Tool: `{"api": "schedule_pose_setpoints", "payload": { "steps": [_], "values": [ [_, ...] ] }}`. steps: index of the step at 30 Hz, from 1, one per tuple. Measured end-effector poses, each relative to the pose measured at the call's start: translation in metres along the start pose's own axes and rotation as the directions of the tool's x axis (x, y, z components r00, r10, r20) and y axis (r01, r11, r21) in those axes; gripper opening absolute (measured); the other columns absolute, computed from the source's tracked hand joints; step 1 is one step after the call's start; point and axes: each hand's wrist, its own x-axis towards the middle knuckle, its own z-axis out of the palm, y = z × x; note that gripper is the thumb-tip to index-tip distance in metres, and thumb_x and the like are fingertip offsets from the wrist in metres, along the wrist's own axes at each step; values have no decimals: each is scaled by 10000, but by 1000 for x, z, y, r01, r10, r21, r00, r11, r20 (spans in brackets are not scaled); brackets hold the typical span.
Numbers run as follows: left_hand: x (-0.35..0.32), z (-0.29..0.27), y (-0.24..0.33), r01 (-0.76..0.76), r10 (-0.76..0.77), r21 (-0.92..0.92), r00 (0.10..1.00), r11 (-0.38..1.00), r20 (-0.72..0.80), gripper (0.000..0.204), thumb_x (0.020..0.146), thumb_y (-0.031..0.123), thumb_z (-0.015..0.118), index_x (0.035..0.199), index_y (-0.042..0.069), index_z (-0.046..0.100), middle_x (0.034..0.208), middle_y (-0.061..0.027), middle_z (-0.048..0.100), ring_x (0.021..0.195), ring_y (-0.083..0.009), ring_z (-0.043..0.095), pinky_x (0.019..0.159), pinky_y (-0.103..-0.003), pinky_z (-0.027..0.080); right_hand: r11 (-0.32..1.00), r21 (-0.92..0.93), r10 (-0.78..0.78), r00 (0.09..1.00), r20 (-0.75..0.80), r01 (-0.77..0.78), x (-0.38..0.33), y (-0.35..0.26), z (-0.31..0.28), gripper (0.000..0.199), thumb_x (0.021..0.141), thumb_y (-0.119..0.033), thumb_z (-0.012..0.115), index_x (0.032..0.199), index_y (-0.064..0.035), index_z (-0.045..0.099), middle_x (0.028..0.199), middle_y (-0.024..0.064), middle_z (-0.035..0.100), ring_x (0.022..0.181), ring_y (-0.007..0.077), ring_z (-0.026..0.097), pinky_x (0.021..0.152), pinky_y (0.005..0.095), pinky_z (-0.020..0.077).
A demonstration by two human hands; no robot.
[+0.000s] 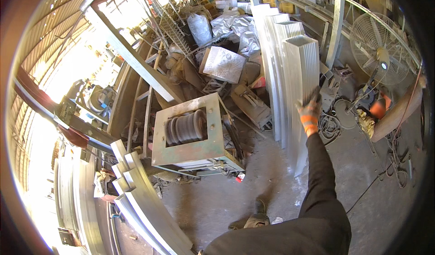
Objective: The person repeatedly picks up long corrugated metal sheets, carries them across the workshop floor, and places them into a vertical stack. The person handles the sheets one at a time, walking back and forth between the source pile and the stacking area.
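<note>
Our gloved right hand (310,115) grips the side of the tall ribbed metal section (301,87) standing on the concrete floor (272,182), left hand unseen, and we judge it could tip onto the neighbouring sections (276,42) if that hold slips.

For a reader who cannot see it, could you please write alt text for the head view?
A right hand in an orange glove grips an upright ribbed metal channel in a cluttered workshop, beside a green winch frame and a pedestal fan.

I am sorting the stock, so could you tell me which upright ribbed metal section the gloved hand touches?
The right hand touches the nearest, rightmost section.
</note>
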Motion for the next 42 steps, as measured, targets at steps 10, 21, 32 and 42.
{"api": "schedule_pose_setpoints", "payload": {
  "steps": [10, 21, 32, 42],
  "values": [
    [26, -33, 236, -595, 567, -43, 784, 803, -252, 662, 992, 273, 930, 1519, -46, 686, 1433, -253, 791, 1290, -315, 782, 1131, -436, 608, 985, 57, -162, 987, -17, 162, -240, -55, -116, 1361, 803, -495, 1043, 1772, 87, 285, 1745, 407, 383, 1605, 599, 405, 1342, 665, 388],
    [-125, -93, 336, -969, 965, -29, 246, 245, -93, 698, 938, 199, 971, 1552, 34, 684, 1526, -196, 700, 1428, -371, 687, 1202, -446, 561, 898, 291, -370, 924, 96, 330, -346, -127, -236, 1443, 730, -404, 1095, 1788, 91, 247, 1771, 378, 383, 1600, 590, 436, 1322, 652, 419],
    [-14, -1, 26, -836, 864, 228, 501, 500, -59, 1520, 695, 676, 1026, 1841, 42, 255, 1839, -274, 364, 1701, -488, 363, 1369, -650, 315, 475, -36, -848, 469, 246, 879, -402, -219, -329, 672, 1052, -267, 867, 1587, 24, 584, 1575, 206, 645, 1376, 341, 672, 1158, 484, 562],
    [-87, -92, -107, -924, 894, 223, 204, 310, -398, 1405, 674, 323, 1043, 1805, -32, 290, 1710, -384, 464, 1575, -550, 487, 1334, -599, 403, 712, 700, -408, 782, 472, -51, -421, -345, -325, 575, 1099, -323, 783, 1565, -17, 642, 1535, 169, 685, 1362, 323, 674, 1141, 482, 560]
  ]
}}
